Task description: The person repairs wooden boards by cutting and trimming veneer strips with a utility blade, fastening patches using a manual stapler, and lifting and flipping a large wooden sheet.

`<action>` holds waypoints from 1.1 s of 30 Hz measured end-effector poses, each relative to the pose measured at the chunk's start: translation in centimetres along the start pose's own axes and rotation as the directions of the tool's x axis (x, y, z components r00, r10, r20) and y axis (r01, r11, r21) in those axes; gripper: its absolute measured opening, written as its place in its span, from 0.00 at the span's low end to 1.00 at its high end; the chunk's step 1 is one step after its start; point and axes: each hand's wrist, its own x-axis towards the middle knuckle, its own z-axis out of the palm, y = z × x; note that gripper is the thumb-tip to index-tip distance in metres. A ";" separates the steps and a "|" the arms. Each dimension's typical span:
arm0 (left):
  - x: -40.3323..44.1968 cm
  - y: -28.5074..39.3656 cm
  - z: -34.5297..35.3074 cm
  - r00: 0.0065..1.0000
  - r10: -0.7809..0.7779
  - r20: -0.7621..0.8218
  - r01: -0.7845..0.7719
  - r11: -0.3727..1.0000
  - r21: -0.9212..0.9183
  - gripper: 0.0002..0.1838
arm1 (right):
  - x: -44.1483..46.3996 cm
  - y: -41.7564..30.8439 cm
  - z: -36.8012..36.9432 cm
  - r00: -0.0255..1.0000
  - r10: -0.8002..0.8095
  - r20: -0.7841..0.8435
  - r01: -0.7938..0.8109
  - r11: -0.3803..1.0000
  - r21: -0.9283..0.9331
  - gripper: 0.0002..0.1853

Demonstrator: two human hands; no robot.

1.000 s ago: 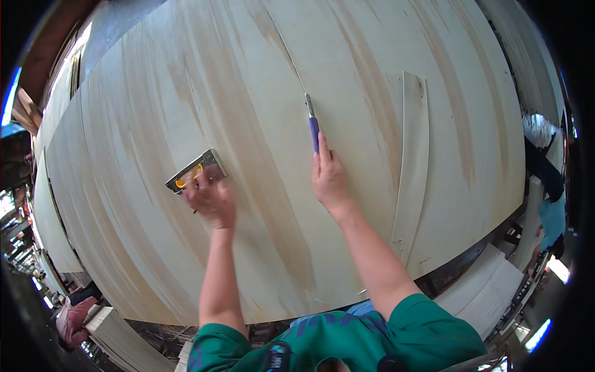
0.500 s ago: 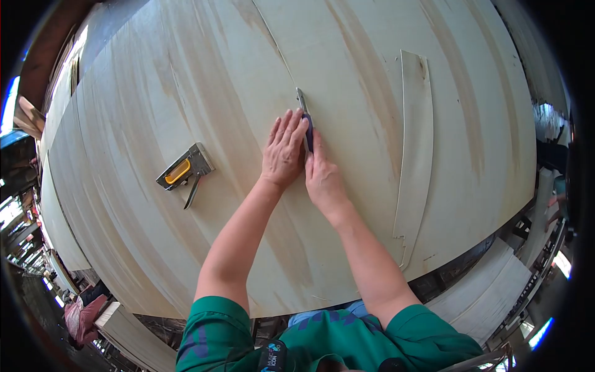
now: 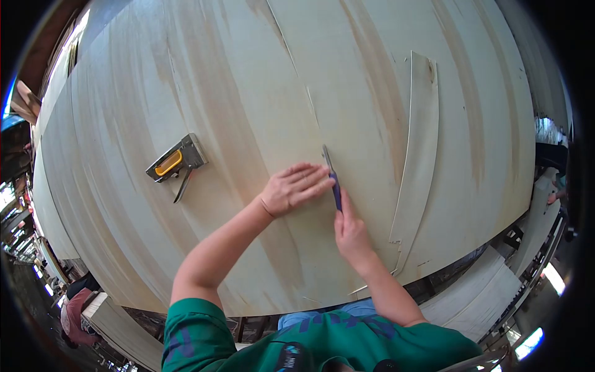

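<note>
My right hand (image 3: pixel 353 234) is closed around the blue-purple handle of a utility knife (image 3: pixel 336 188). The knife's metal tip points away from me and rests at the near end of a thin cut line (image 3: pixel 291 59) in the pale wood sheet (image 3: pixel 242 124). My left hand (image 3: pixel 296 189) lies flat with fingers stretched out, its fingertips against the knife near the base of the blade. To the left, a staple gun (image 3: pixel 178 161) with a yellow-edged grip lies on its side on the sheet.
A long narrow strip of veneer (image 3: pixel 416 142) lies to my right, its near end jagged. Stacked boards (image 3: pixel 480 288) stand beyond the lower right edge of the sheet. At the lower left, another person (image 3: pixel 75 316) is partly visible beside more stacked boards (image 3: pixel 121 328).
Both hands and the knife have come toward me and slightly right, and the line in the sheet now reaches nearer. My left hand has turned more sideways.
</note>
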 end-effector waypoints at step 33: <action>-14.4 -7.0 -13.8 0.430 -0.894 -0.125 0.809 0.320 0.493 0.34 | -17.5 9.3 -14.1 0.786 0.599 -0.154 -0.558 0.794 0.242 0.15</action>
